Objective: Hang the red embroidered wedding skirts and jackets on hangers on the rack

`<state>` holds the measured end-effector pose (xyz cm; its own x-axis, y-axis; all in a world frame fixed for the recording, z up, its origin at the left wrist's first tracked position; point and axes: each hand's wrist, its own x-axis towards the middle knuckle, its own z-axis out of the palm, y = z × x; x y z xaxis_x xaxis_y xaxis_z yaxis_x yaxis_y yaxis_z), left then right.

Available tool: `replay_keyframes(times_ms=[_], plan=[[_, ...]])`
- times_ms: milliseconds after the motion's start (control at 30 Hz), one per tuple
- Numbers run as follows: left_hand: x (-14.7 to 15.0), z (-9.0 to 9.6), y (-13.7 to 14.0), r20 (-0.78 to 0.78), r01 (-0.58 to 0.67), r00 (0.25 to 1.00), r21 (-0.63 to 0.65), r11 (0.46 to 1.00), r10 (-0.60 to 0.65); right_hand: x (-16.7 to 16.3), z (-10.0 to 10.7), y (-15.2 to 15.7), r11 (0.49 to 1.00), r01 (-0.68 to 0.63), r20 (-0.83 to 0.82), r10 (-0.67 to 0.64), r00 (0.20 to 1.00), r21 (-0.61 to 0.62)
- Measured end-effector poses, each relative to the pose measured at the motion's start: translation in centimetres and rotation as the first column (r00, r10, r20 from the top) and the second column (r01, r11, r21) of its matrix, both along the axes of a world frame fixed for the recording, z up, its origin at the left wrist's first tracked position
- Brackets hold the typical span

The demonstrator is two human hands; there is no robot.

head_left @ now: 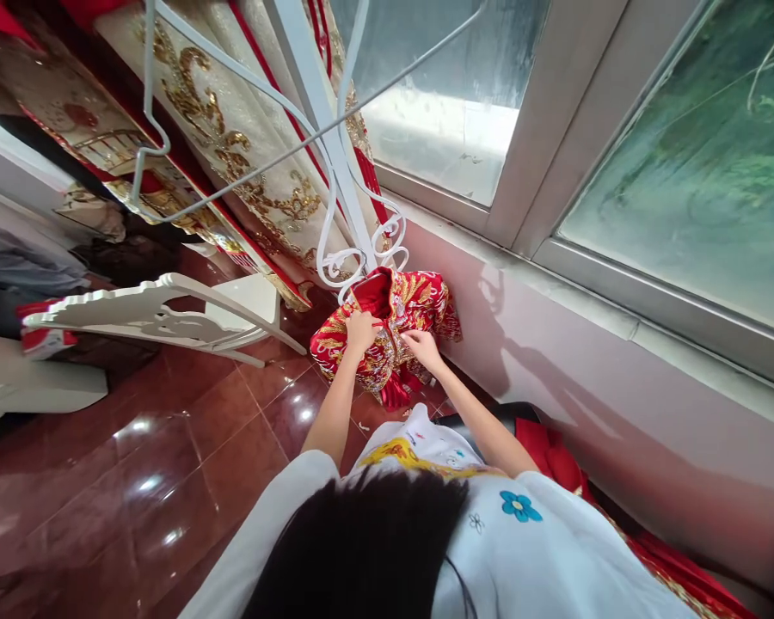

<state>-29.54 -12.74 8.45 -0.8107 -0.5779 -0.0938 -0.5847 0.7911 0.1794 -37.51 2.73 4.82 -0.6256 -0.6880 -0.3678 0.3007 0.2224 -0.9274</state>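
A red jacket with dense gold embroidery (422, 299) hangs at the middle of the head view, below the white curled metalwork of a rack. Its collar opening faces up, and red fabric shows at its lower front. My left hand (361, 332) is closed on the jacket's front, just below the collar. On the other side of the front opening, my right hand (420, 347) pinches the edge with thumb and fingers. Whatever small fastening may lie under the fingertips is too small to make out.
The white metal rack (319, 94) rises ahead, with a thin rod crossing it. Cream and gold embroidered garments (232, 137) hang to the left. A white chair (187, 314) stands on the tiled floor (232, 438). A windowed wall (464, 266) runs along the right.
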Motion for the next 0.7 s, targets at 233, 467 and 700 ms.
replay_keyframes(times_ms=[233,467,700], plan=[[0.7,-0.2,0.7,-0.028,0.001,1.0,0.005,1.0,-0.001,-0.1,-0.4,-8.6,0.994,-0.003,0.071,-0.005,0.997,0.112],[1.1,-0.3,0.9,-0.066,0.003,0.998,0.016,1.0,-0.002,-0.8,-2.6,-7.4,0.986,-0.148,0.259,0.122,0.958,0.082],[1.1,-0.3,0.8,-0.043,0.039,0.998,0.018,0.999,-0.038,-1.5,-4.2,-6.6,0.981,-0.187,0.22,0.195,0.956,-0.058]])
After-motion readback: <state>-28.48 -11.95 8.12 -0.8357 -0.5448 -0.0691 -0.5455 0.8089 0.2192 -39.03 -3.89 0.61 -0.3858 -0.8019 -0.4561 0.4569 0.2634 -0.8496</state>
